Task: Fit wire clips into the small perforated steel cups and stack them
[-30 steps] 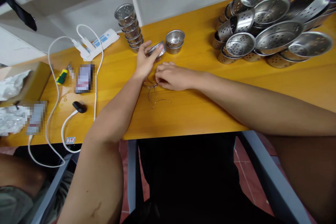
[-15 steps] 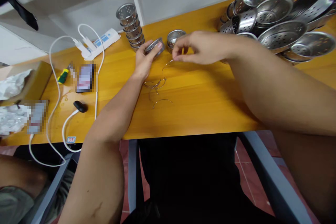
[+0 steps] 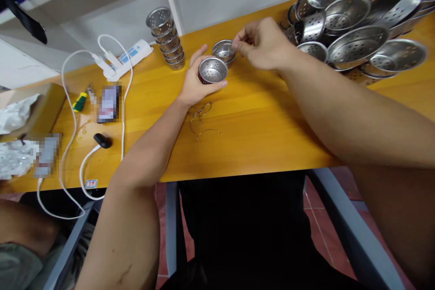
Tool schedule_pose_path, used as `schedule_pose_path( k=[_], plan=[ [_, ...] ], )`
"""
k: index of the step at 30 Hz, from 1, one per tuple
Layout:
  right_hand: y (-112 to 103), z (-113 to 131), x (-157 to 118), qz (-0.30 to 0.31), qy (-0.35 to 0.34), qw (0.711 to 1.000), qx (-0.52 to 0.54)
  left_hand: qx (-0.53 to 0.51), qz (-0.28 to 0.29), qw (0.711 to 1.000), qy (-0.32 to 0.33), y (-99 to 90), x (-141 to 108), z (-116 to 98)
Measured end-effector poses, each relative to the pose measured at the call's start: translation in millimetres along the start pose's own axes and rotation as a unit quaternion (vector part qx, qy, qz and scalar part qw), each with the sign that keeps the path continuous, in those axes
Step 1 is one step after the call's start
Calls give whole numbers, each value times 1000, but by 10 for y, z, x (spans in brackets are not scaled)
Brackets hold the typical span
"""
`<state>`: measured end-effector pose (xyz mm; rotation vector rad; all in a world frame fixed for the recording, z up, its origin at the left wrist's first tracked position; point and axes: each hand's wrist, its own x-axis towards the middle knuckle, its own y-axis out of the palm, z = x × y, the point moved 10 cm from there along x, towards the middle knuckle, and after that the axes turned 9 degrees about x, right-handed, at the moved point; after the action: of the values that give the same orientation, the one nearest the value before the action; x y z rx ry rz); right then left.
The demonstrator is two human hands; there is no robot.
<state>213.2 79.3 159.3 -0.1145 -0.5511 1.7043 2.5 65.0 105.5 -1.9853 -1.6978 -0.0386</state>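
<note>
A small perforated steel cup (image 3: 213, 72) is in my left hand (image 3: 194, 82), its mouth turned up toward me, with the thumb along its near side. Just behind it, a second perforated cup (image 3: 224, 50) stands on the table. My right hand (image 3: 260, 45) is at that cup's right rim, thumb and forefinger pinched together. Whatever lies between those fingertips is too small to make out. Several thin curved wires (image 3: 204, 109) lie on the wood in front of my left hand, and one bent wire (image 3: 209, 131) is nearest to me.
A stack of perforated cups (image 3: 166, 38) stands at the back left, beside a power strip (image 3: 131, 59) with white cables. Many larger perforated steel containers (image 3: 356, 50) crowd the back right. Two phones, a green-yellow tool (image 3: 79, 102) and a black plug-like piece (image 3: 102, 140) lie left.
The cup in my left hand has tilted from side-on to mouth-up and come slightly nearer. My right hand has shifted up to the standing cup's rim; the wire it held no longer shows.
</note>
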Motion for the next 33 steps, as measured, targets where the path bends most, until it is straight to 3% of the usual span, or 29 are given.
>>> schedule_pose_path(
  k=[2, 5, 8, 11, 15, 20, 24, 27, 33],
  plan=[
    [51, -11, -5, -3, 27, 999, 34, -16, 31, 999, 2, 81, -10, 39],
    [34, -77, 19, -14, 51, 997, 55, -29, 44, 999, 7, 147, 26, 283],
    [29, -172, 59, 18, 47, 998, 28, 36, 36, 994, 98, 164, 108, 439],
    [41, -123, 59, 52, -23, 997, -61, 95, 46, 978, 179, 202, 137, 488],
    [136, 162, -62, 71, -155, 975, -140, 153, 65, 962, 217, 247, 88, 419],
    [274, 263, -133, 96, -206, 953, -202, 172, 96, 950, 242, 350, 13, 319],
    [203, 81, -1, 81, -176, 962, -193, 169, 69, 952, 247, 325, 38, 386],
    [91, -76, 106, 50, -131, 979, -151, 150, 33, 963, 223, 227, 109, 548],
    [84, -126, 76, 12, -63, 994, -90, 113, -16, 976, 184, 46, 286, 809]
  ],
)
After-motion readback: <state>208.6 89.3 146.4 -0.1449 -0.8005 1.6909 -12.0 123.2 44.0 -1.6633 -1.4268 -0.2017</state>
